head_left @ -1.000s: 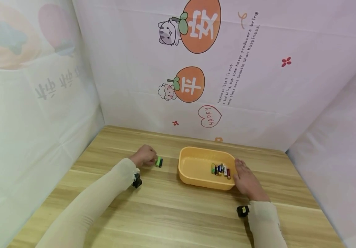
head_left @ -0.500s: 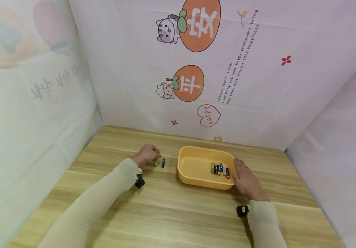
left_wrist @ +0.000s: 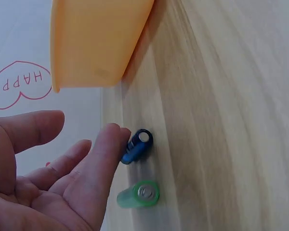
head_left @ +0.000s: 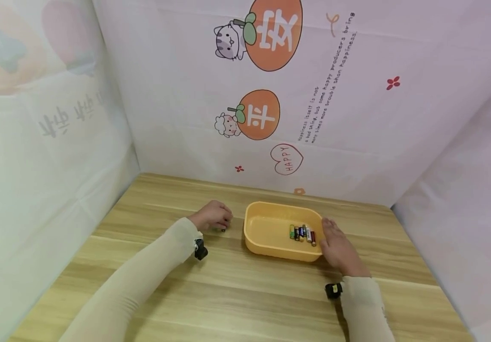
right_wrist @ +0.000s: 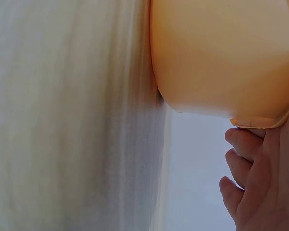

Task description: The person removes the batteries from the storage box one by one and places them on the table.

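Observation:
My left hand [head_left: 214, 214] is low over the table, left of a yellow plastic basin [head_left: 266, 249]. In the left wrist view its fingertips touch a blue battery [left_wrist: 137, 147], while the thumb stays apart from it. A green battery [left_wrist: 137, 195] lies beside the blue one on the wood. Much of both batteries is hidden by the hand in the head view. My right hand [head_left: 340, 249] rests against the basin's right end, its fingers along the outside below the rim in the right wrist view. Several batteries [head_left: 302, 233] lie side by side in the basin's right part.
The wooden table [head_left: 228, 294] ends at the back against a white printed cloth [head_left: 177, 118]. Cloth also hangs along the left and right sides.
My left hand has moved right, from beside the green battery to over the blue one. The two batteries have come apart from each other. My right hand stays at the basin.

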`<state>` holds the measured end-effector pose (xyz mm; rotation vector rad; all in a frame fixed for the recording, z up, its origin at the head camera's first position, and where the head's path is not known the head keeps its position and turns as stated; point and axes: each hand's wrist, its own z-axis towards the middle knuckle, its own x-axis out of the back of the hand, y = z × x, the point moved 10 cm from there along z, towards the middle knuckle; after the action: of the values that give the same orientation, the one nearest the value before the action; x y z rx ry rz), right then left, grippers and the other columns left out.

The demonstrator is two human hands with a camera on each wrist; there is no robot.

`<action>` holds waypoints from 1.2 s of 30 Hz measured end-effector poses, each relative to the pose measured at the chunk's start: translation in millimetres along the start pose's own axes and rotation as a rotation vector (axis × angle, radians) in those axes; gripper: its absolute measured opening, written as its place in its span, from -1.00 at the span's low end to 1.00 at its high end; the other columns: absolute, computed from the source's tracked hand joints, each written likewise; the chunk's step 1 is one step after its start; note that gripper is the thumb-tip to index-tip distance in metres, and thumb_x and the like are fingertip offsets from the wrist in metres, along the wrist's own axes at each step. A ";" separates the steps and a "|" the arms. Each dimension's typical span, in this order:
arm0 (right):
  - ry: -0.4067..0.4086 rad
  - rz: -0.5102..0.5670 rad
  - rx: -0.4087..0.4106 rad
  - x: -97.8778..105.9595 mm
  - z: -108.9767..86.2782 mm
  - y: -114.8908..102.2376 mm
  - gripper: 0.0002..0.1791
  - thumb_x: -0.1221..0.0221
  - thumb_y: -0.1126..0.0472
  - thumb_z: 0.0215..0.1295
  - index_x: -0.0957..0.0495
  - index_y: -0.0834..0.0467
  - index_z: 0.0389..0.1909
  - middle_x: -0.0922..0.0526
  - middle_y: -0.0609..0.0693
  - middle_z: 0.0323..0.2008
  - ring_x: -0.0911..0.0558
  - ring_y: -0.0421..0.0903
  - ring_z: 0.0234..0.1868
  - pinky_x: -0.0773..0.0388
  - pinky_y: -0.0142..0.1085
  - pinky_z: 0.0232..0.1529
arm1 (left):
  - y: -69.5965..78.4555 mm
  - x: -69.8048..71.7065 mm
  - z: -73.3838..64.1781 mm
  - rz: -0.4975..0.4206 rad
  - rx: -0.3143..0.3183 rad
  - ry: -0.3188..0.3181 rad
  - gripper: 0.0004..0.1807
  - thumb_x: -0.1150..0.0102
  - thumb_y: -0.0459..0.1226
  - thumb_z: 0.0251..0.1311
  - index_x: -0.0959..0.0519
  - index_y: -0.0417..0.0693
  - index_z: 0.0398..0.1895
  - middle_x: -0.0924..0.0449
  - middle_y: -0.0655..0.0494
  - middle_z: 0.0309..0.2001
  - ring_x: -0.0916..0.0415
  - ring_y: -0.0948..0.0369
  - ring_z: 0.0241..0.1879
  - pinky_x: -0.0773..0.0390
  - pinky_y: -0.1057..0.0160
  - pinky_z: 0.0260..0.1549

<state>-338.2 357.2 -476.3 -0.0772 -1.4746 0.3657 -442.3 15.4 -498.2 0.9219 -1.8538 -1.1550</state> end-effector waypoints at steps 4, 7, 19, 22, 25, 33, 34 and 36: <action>0.001 -0.004 0.000 2.8 0.8 0.1 -0.34 0.23 0.16 0.54 0.19 0.39 0.48 0.09 0.35 0.47 0.11 0.29 0.47 0.12 0.15 0.42 | 5.0 6.1 -3.2 0.023 0.010 0.024 -0.62 -0.12 -0.35 0.33 -0.47 -0.37 0.16 -0.57 -0.23 -0.03 -0.59 -0.03 -0.10 -0.67 0.12 -0.19; 0.004 0.006 -0.004 4.2 0.9 1.2 -0.33 0.23 0.16 0.53 0.19 0.39 0.49 0.09 0.34 0.48 0.12 0.28 0.47 0.11 0.15 0.42 | 6.4 8.6 -2.5 0.033 0.007 0.023 -0.60 -0.12 -0.34 0.33 -0.46 -0.37 0.17 -0.57 -0.21 -0.01 -0.58 -0.01 -0.09 -0.67 0.13 -0.19; -0.005 0.018 -0.008 -2.5 0.4 5.0 -0.34 0.24 0.17 0.53 0.19 0.38 0.49 0.08 0.34 0.48 0.11 0.28 0.47 0.11 0.14 0.42 | -3.9 19.5 -0.5 -0.022 -0.001 0.053 -0.66 -0.08 -0.37 0.34 -0.48 -0.37 0.12 -0.55 -0.22 0.00 -0.60 0.01 -0.12 -0.67 0.13 -0.19; -0.004 0.013 -0.006 -1.9 0.7 3.8 -0.34 0.24 0.17 0.53 0.18 0.39 0.49 0.08 0.34 0.48 0.11 0.28 0.47 0.10 0.14 0.42 | -3.8 24.6 -0.2 -0.047 -0.008 0.069 -0.70 -0.08 -0.37 0.33 -0.50 -0.35 0.08 -0.53 -0.22 0.03 -0.59 0.01 -0.10 -0.67 0.14 -0.17; -0.007 0.014 -0.009 -1.0 0.4 3.3 -0.34 0.24 0.17 0.53 0.18 0.39 0.49 0.08 0.34 0.48 0.11 0.28 0.47 0.10 0.14 0.42 | -2.4 25.5 -2.0 -0.048 -0.012 0.066 -0.70 -0.09 -0.37 0.33 -0.50 -0.36 0.06 -0.53 -0.24 0.04 -0.59 0.00 -0.10 -0.66 0.14 -0.16; -0.018 0.019 -0.021 -1.6 0.2 4.5 -0.33 0.23 0.16 0.53 0.21 0.37 0.49 0.10 0.32 0.49 0.13 0.26 0.48 0.11 0.14 0.42 | 0.9 19.0 -1.8 -0.067 -0.005 0.033 -0.68 -0.09 -0.37 0.34 -0.49 -0.38 0.09 -0.55 -0.24 0.02 -0.61 0.02 -0.11 -0.65 0.11 -0.13; -0.020 0.017 -0.021 -1.9 0.6 4.5 -0.33 0.24 0.16 0.53 0.21 0.37 0.49 0.10 0.32 0.49 0.13 0.26 0.48 0.11 0.14 0.42 | 1.9 18.1 -1.4 -0.072 -0.001 0.030 -0.68 -0.09 -0.37 0.35 -0.49 -0.37 0.10 -0.55 -0.22 0.02 -0.62 0.03 -0.11 -0.65 0.12 -0.13; -0.021 0.013 -0.021 -2.2 1.2 4.1 -0.33 0.24 0.16 0.53 0.22 0.37 0.49 0.10 0.32 0.49 0.13 0.26 0.48 0.12 0.14 0.42 | 5.3 16.0 -0.9 -0.081 0.003 0.025 -0.67 -0.08 -0.36 0.35 -0.47 -0.36 0.12 -0.54 -0.21 0.04 -0.62 0.04 -0.11 -0.65 0.11 -0.12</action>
<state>-340.3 360.2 -479.4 -0.0999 -1.4994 0.3625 -449.8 3.0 -489.5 1.0172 -1.8128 -1.1847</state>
